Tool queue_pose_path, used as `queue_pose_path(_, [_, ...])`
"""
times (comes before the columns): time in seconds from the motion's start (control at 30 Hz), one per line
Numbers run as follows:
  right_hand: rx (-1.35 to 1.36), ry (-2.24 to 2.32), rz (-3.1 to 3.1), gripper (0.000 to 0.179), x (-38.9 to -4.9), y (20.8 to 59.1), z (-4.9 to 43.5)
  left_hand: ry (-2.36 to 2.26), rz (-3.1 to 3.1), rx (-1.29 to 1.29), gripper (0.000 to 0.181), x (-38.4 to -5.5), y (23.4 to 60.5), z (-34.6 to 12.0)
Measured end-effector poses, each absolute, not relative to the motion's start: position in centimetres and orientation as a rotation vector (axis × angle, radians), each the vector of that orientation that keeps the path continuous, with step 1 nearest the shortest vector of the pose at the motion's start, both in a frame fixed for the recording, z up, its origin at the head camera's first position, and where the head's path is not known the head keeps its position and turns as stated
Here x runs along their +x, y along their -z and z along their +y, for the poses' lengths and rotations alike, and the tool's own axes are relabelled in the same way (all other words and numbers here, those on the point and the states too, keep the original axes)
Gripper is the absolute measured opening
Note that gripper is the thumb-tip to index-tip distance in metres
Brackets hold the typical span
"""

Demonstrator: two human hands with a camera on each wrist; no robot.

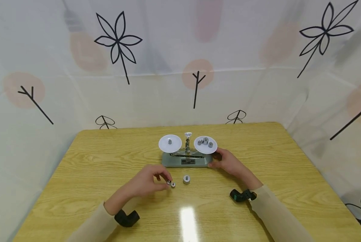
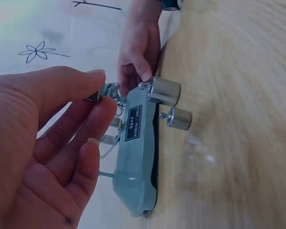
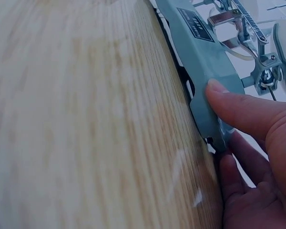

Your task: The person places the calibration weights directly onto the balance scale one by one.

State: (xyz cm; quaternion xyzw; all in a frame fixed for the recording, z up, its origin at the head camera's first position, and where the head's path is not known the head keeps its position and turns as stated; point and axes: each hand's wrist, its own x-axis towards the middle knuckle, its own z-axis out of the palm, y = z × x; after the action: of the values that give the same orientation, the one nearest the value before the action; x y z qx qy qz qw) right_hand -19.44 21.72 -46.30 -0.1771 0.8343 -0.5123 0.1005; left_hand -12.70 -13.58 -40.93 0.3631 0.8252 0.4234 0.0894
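left hand pinches small weight | scale far-right of it, long axis left-right | right hand grips scale's right end

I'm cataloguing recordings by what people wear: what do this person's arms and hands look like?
The left sleeve and right sleeve are long and plain beige. The left wrist device and right wrist device are black and bent in shape; the right one shows a small green patch. The left hand and right hand are ungloved.
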Motion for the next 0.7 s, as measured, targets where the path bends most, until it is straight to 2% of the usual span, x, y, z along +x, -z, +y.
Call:
queue_pose_path(0.27, [-0.53,1.492,2.473,0.059,-18.3,43.8,20.9,-1.279,2.504,1.116,0.019,-13.6,39.6,-14.5])
queue_pose_path(0.5, [-0.515,1.505,2.473,0.064,-19.3,46.1,21.6,-1.273,2.546,1.118,0.016,-14.5,38.2,-15.2])
queue_pose_path(0.7, [-0.523,1.502,2.467,0.066,-19.6,46.4,21.8,-1.269,2.572,1.125,0.017,-15.3,37.1,-15.5])
